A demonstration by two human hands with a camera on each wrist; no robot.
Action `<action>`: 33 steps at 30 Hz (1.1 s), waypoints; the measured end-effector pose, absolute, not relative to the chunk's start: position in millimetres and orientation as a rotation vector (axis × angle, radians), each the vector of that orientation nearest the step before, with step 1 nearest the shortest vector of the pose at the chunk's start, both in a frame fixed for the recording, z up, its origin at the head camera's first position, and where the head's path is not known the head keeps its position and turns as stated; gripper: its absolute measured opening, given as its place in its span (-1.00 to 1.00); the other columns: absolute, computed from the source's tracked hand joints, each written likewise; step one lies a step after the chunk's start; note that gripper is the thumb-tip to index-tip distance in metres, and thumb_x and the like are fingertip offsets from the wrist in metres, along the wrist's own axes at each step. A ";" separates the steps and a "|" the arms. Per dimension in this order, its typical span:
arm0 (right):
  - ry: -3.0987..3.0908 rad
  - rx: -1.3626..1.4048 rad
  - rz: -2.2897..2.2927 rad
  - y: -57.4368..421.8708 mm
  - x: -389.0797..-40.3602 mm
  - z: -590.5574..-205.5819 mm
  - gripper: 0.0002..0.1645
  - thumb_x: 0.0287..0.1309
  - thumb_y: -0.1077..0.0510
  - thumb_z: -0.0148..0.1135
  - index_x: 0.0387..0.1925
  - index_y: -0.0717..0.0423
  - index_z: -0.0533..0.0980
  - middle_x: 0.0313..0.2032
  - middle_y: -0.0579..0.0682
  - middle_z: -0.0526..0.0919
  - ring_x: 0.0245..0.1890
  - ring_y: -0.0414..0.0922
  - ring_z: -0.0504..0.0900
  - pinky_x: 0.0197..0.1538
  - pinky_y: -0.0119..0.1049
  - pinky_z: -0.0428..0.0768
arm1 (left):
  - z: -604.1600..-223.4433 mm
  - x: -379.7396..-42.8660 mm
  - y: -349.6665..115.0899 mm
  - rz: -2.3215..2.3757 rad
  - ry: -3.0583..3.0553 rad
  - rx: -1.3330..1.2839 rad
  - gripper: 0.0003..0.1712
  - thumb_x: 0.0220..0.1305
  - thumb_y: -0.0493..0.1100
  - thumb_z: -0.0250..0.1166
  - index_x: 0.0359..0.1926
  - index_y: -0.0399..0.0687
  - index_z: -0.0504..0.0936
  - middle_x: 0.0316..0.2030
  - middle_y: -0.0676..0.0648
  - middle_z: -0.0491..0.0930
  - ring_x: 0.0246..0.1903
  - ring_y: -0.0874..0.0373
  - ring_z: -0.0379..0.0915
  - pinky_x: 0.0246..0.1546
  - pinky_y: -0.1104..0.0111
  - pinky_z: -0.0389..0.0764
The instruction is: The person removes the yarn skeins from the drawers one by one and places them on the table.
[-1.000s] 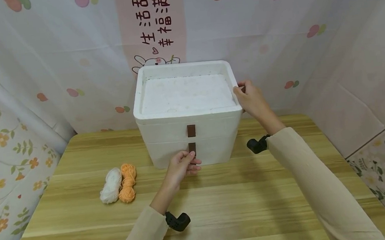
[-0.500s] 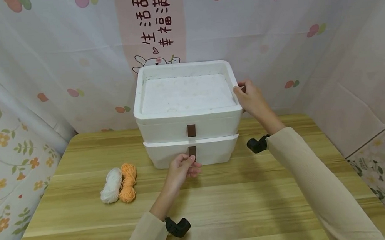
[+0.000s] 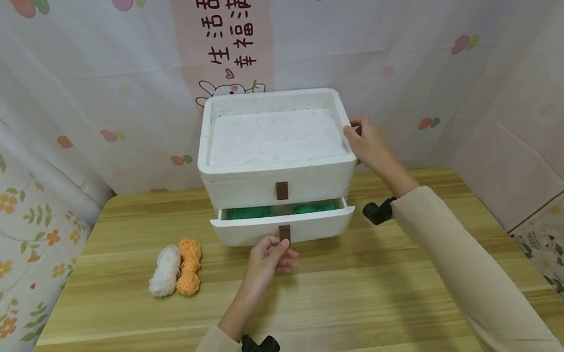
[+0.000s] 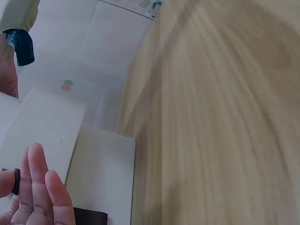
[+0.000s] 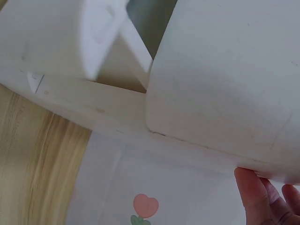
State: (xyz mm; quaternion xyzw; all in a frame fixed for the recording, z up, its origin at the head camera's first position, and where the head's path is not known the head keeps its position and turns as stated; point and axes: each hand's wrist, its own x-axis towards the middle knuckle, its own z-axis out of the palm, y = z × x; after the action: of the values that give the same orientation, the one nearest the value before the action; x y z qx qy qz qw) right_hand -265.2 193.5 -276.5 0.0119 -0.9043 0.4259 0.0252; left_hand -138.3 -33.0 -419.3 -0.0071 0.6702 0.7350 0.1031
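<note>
A white two-drawer storage box (image 3: 281,165) stands at the back of the table. Its lower drawer (image 3: 247,234) is partly pulled out, showing green bundles (image 3: 313,208) inside; the upper drawer (image 3: 243,192) is in. My left hand (image 3: 264,260) pinches the brown pull tab (image 3: 284,233) of the lower drawer between thumb and index finger, the other fingers extended. At the right side of the box, my right hand (image 3: 368,144) grips the top rim, thumb over the edge and fingers against the outside. The right wrist view shows its fingertips (image 5: 247,180) at the box's edge.
On the wooden table (image 3: 124,333), a white yarn skein (image 3: 165,271) and an orange yarn skein (image 3: 189,267) lie side by side at the left. The box top is a shallow recessed tray (image 3: 273,137). A printed curtain (image 3: 375,31) hangs close behind.
The lower drawer has slid out toward me from fully in, uncovering the green bundles. My left hand has moved back toward me with the tab; the right hand has stayed on the rim.
</note>
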 end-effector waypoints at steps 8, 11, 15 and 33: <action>-2.785 0.034 1.321 194.1 -265.7 -275.7 -0.36 0.37 -0.08 -0.26 0.27 0.30 0.11 0.03 0.24 0.40 -0.21 0.01 0.47 -0.46 -0.44 0.55 | -418.1 -124.9 -34.6 2.164 1.972 0.002 -0.80 0.37 -0.19 0.07 -0.23 -0.30 0.39 -0.37 -0.23 0.67 -0.51 0.17 0.63 -0.34 0.30 0.64; -2.786 0.035 1.321 194.6 -266.1 -275.9 -0.37 0.37 -0.07 -0.26 0.27 0.29 0.12 0.03 0.24 0.40 -0.20 0.02 0.47 -0.46 -0.44 0.55 | -418.5 -119.9 -35.1 2.168 1.958 0.003 -0.79 0.37 -0.18 0.07 -0.22 -0.30 0.39 -0.38 -0.21 0.66 -0.52 0.19 0.62 -0.36 0.33 0.63; -2.795 0.036 1.321 195.0 -265.5 -276.2 -0.36 0.37 -0.09 -0.27 0.27 0.29 0.11 0.04 0.24 0.39 -0.19 0.03 0.48 -0.43 -0.44 0.56 | -420.6 -113.7 -36.6 2.189 1.952 0.069 -0.74 0.36 -0.12 0.09 -0.23 -0.29 0.38 -0.41 -0.15 0.67 -0.52 0.21 0.62 -0.41 0.38 0.62; -2.776 0.036 1.333 194.8 -268.5 -276.3 -0.37 0.35 -0.07 -0.26 0.26 0.29 0.14 0.02 0.23 0.40 -0.21 -0.01 0.47 -0.48 -0.44 0.54 | -412.9 -86.8 -37.2 2.174 1.878 -0.024 -0.78 0.34 -0.14 0.11 -0.24 -0.25 0.37 -0.43 -0.13 0.66 -0.53 0.19 0.59 -0.45 0.40 0.56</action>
State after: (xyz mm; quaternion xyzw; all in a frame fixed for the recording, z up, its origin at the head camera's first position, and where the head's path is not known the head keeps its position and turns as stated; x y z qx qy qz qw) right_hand -268.5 194.8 -276.3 0.0115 -0.9010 0.4326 0.0311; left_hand -86.8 -37.2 -412.9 -0.0084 0.6478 0.7499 0.1340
